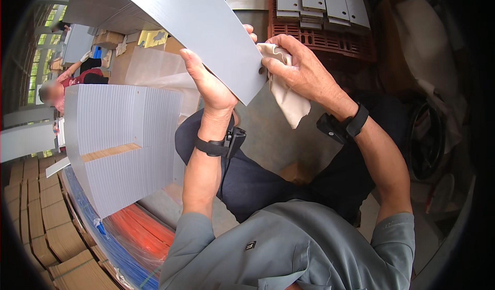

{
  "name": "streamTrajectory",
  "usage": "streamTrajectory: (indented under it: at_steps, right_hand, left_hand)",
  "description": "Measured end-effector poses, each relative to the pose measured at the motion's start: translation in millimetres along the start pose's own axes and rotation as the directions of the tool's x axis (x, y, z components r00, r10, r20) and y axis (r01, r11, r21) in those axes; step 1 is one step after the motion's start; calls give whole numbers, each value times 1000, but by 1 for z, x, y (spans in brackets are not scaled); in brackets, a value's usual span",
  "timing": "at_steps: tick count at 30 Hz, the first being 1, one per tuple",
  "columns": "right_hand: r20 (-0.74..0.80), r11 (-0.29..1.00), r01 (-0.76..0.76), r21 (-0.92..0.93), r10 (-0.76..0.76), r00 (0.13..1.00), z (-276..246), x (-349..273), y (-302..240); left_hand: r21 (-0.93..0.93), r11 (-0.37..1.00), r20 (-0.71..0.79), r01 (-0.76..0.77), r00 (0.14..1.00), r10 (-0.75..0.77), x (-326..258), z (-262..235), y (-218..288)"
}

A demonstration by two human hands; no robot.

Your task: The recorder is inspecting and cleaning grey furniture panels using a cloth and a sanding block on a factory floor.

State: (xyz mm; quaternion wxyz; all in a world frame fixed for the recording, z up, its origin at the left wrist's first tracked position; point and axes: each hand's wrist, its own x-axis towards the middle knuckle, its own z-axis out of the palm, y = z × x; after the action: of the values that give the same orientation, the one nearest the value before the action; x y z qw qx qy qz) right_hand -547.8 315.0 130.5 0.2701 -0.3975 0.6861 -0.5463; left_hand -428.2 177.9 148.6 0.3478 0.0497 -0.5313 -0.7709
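Observation:
A long flat grey board [198,29] is held up at a slant in front of me. My left hand [211,83] supports it from beneath, the thumb along its left edge and fingertips showing past its right edge. In my right hand [304,70] a cream cloth [283,91] is pinched against the board's right edge, near its lower corner. One end of the cloth hangs down below the fingers. A dark round hole shows in the board's edge area just beside the cloth.
A tall stack of grey boards [124,140] stands at my left. Several holed grey panels [322,1] lie on a reddish-brown plastic pallet [330,45] ahead. Bundled brown cardboard [46,212] and orange plastic strips [142,230] are low left. Another person [62,89] sits far left.

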Motion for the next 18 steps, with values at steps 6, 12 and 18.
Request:
streamTrajectory:
  at_steps: [6, 12, 18]
  right_hand:
    - [23, 999, -11, -50, 12, 1000, 0, 2, -3]
    - [38, 997, -13, -71, 16, 999, 1, 3, -6]
    - [21, 1000, -9, -16, 10, 1000, 2, 2, 0]
  left_hand:
    - [-42, 999, -20, 15, 1000, -15, -1, -2, 1]
    - [-49, 998, -23, 24, 999, -25, -2, -1, 2]
    - [-1, 1000, -41, 31, 999, -31, -3, -1, 2]
